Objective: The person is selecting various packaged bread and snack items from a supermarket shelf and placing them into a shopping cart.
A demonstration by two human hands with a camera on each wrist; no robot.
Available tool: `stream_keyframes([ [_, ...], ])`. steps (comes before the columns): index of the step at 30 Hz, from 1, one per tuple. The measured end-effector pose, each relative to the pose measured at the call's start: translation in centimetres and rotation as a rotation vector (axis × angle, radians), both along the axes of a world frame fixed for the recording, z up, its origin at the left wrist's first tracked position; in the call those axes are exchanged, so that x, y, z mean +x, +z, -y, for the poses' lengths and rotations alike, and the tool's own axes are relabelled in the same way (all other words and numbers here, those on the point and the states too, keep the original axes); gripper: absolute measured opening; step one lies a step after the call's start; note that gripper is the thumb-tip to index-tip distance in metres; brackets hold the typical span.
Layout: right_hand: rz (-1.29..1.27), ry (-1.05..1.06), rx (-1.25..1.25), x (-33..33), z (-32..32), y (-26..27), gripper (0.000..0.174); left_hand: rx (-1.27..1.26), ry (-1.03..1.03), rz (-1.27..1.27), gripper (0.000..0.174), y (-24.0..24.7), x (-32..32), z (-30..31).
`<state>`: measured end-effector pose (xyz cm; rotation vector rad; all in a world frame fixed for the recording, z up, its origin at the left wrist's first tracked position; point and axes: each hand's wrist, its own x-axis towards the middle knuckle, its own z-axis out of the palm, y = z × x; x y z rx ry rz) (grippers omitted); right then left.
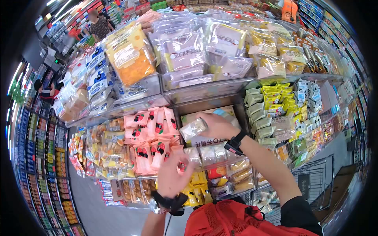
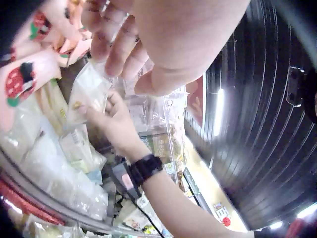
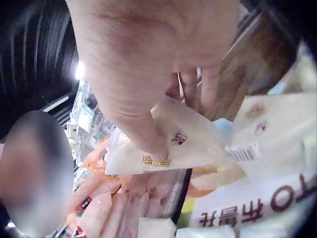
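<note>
My right hand [image 1: 218, 125] pinches a packaged sandwich [image 3: 190, 131] between thumb and fingers. Its pale, wedge-shaped wrapper carries gold lettering and a small dark logo; the left wrist view shows the same packet [image 2: 89, 94] in that hand. Under it is a brown bin [image 1: 193, 107] holding more pale packets, with a barcoded one [image 3: 272, 134] close beside the held packet. My left hand [image 1: 177, 179], blurred in the head view, holds nothing and hovers at the near edge of the pink packets [image 1: 151, 124]. Its fingers hang loosely bent in the left wrist view.
Tall bags of bread [image 1: 185, 51] stand on the upper tier behind. Green and yellow packets [image 1: 275, 96] fill the bin to the right. Yellow packets [image 1: 197, 190] lie on the lower front shelf. A shopping cart [image 1: 315, 177] stands at right; a person [image 1: 100, 25] is far left.
</note>
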<state>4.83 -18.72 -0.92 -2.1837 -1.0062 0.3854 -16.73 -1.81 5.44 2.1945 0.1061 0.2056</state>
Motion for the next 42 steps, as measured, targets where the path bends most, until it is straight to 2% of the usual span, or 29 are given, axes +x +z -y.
stream_keyframes([
  [1, 0.069, -0.005, -0.079, -0.2, -0.4, 1.0, 0.065, 0.011, 0.017, 0.0, 0.015, -0.6, -1.9, 0.8],
  [2, 0.072, 0.014, -0.176, -0.2, -0.9, 1.8, 0.063, -0.11, 0.027, -0.04, 0.02, -2.5, -3.9, 1.4],
  [3, 0.067, 0.024, -0.185, -0.1, -1.3, 1.6, 0.063, -0.131, 0.019, -0.028, 0.02, -2.2, -5.6, 2.6],
  [5, 0.315, 0.041, -0.274, -0.4, -2.8, 0.6, 0.064, -0.235, 0.027, -0.098, 0.019, -4.8, -8.8, 4.4],
  [7, 0.289, 0.054, -0.332, -1.3, -3.1, 0.4, 0.067, -0.228, -0.147, -0.307, 0.018, -5.3, -11.4, 6.1],
  [9, 0.319, 0.155, -0.487, -1.4, -3.9, -0.5, 0.062, -0.217, -0.21, -0.321, 0.018, -8.0, -13.2, 6.3],
  [10, 0.255, 0.135, -0.473, -1.6, -4.3, -0.7, 0.06, -0.196, -0.28, -0.328, 0.018, -9.0, -13.4, 6.3],
  [14, 0.245, 0.153, -0.507, -1.6, -4.7, 0.5, 0.057, -0.171, -0.271, -0.331, 0.016, -11.2, -14.0, 5.3],
  [16, 0.139, 0.217, -0.602, -0.8, -4.2, 1.4, 0.055, -0.197, -0.272, -0.315, 0.017, -12.1, -14.1, 4.7],
  [21, 0.068, 0.223, -0.589, 2.1, -0.8, 0.5, 0.055, -0.211, -0.265, -0.324, 0.017, -12.4, -14.1, 3.5],
  [25, -0.029, 0.081, -0.591, 3.8, 1.3, 1.0, 0.061, -0.215, -0.279, -0.292, 0.018, -12.9, -14.1, 2.9],
  [27, 0.204, -0.005, -0.411, 3.4, 1.7, 1.4, 0.061, -0.224, -0.286, -0.288, 0.018, -13.0, -14.1, 2.7],
  [28, 0.206, -0.004, -0.415, 3.0, 1.6, 1.7, 0.061, -0.233, -0.286, -0.289, 0.018, -13.0, -14.0, 2.6],
  [30, 0.421, 0.01, -0.226, 1.5, 1.3, 2.6, 0.055, -0.245, -0.286, -0.291, 0.018, -13.2, -13.9, 2.3],
  [31, 0.42, 0.008, -0.23, 0.6, 0.9, 2.5, 0.055, -0.239, -0.293, -0.304, 0.018, -13.3, -13.8, 2.1],
  [34, 0.729, 0.027, -0.223, -2.0, -0.5, 1.1, 0.051, -0.227, -0.315, -0.313, 0.018, -13.3, -13.3, 1.6],
  [35, 0.732, 0.02, -0.224, -2.3, -0.7, 0.4, 0.051, -0.222, -0.321, -0.309, 0.018, -13.2, -13.0, 1.4],
  [38, 0.96, 0.034, -0.283, -2.6, -1.2, -0.8, 0.053, -0.215, -0.33, -0.291, 0.019, -13.1, -12.4, 1.2],
  [42, 1.029, 0.076, -0.232, -2.2, -1.5, -0.9, 0.051, -0.205, -0.304, -0.253, 0.019, -12.6, -12.0, 0.9],
])
